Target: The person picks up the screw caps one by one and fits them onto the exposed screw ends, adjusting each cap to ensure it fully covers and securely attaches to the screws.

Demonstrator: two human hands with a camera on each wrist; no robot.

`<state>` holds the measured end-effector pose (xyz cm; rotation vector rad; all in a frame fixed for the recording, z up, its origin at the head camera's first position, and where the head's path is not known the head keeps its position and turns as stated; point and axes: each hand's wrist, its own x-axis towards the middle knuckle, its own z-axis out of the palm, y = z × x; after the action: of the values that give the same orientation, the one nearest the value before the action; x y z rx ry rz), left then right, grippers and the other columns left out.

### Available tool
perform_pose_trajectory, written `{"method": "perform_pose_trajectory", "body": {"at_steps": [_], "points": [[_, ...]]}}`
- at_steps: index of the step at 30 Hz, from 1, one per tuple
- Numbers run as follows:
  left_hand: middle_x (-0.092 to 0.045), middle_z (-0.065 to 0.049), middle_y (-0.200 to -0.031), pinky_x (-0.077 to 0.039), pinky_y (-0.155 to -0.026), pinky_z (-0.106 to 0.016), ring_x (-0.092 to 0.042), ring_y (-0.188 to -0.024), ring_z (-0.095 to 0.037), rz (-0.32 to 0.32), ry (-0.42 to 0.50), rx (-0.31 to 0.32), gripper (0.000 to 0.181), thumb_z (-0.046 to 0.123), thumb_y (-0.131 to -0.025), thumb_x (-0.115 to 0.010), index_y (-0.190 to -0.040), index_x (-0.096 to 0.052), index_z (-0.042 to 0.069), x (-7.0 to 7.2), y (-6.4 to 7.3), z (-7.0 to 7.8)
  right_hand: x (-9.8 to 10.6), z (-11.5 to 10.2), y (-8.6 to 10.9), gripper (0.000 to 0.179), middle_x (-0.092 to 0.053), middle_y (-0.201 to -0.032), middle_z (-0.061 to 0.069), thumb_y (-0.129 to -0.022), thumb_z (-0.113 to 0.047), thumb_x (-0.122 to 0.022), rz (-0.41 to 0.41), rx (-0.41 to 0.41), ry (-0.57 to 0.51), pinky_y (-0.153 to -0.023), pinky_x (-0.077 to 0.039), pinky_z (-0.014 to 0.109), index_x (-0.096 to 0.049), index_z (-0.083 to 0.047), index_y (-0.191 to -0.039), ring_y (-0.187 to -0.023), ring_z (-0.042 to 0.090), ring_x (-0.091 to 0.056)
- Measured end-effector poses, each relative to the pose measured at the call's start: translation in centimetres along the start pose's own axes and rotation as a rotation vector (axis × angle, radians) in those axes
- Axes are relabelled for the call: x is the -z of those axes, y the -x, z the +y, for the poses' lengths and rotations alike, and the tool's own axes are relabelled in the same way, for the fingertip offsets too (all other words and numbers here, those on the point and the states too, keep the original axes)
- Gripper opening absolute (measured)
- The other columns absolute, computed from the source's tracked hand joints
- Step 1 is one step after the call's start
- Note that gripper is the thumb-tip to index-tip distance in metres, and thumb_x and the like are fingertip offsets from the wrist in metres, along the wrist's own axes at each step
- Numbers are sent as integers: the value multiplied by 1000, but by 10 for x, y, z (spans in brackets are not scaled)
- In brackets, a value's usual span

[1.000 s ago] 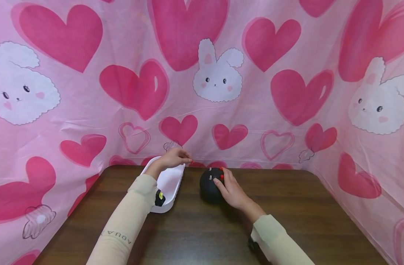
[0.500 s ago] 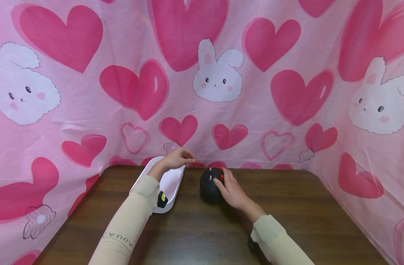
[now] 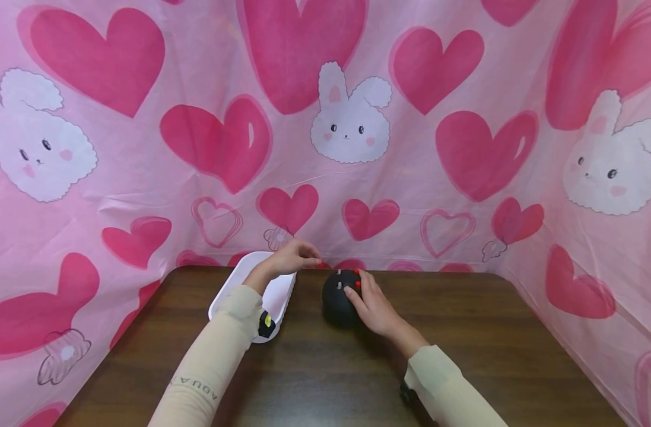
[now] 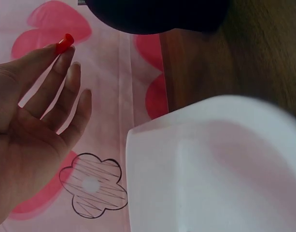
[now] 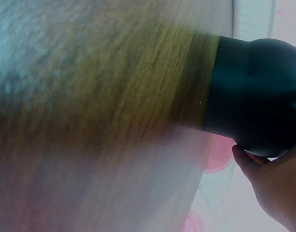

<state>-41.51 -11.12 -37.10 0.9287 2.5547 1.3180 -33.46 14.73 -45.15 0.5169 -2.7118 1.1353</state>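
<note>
My left hand pinches a small red cylindrical piece between thumb and index finger, its other fingers loosely bent. It is beyond the far right end of a white tray, short of a black round-topped object. That object stands on the table with two short metal pegs on its upper left and red pieces on its upper right. My right hand grips its right side, thumb in front and fingers over the far side. In the right wrist view, its wider base shows.
The brown wooden table extends around both things. A pink cloth with hearts and rabbits hangs close behind its far edge and along the sides. The tray is left of the black object, partly hidden by the left forearm.
My left hand has moved a little to the right with the red piece, toward the black object. The right hand and the black object have stayed in place.
</note>
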Motion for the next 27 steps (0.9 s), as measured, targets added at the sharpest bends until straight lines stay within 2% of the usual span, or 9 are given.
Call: {"method": "perform_pose_trajectory", "body": {"at_steps": [8, 16, 22, 27], "points": [[-74, -17, -108, -56, -89, -37, -65, -96, -21, -10, -9, -26, 20, 12, -97, -69, -114, -76, 4, -7, -3, 3, 0, 0, 0, 72, -40, -152, 20, -106, -47, -51, -7, -5, -8, -114, -35, 61, -27, -3, -157, -137, 39, -43], [-76, -5, -100, -56, -88, -35, -67, -93, -19, 24, -53, -61, 18, 15, -96, -71, -111, -77, 7, -13, -10, 11, 0, 0, -2, 69, -41, -149, 21, -106, -44, -51, 8, 18, 17, -114, -36, 59, -28, -2, -156, -134, 39, -45], [-77, -4, -97, -56, -84, -33, -68, -90, -17, 54, -45, -85, 16, 14, -95, -72, -108, -78, 7, -16, -12, 14, 1, 1, -2, 70, -40, -151, 21, -106, -44, -51, -3, 3, 14, -114, -35, 60, -27, -3, -156, -136, 39, -44], [-77, -5, -95, -56, -82, -31, -67, -88, -18, 53, -30, -103, 13, 11, -95, -73, -105, -78, 5, -20, -13, 16, 0, 1, -3, 69, -40, -151, 21, -106, -44, -51, -5, 2, 13, -115, -35, 60, -27, -3, -156, -136, 39, -44]]}}
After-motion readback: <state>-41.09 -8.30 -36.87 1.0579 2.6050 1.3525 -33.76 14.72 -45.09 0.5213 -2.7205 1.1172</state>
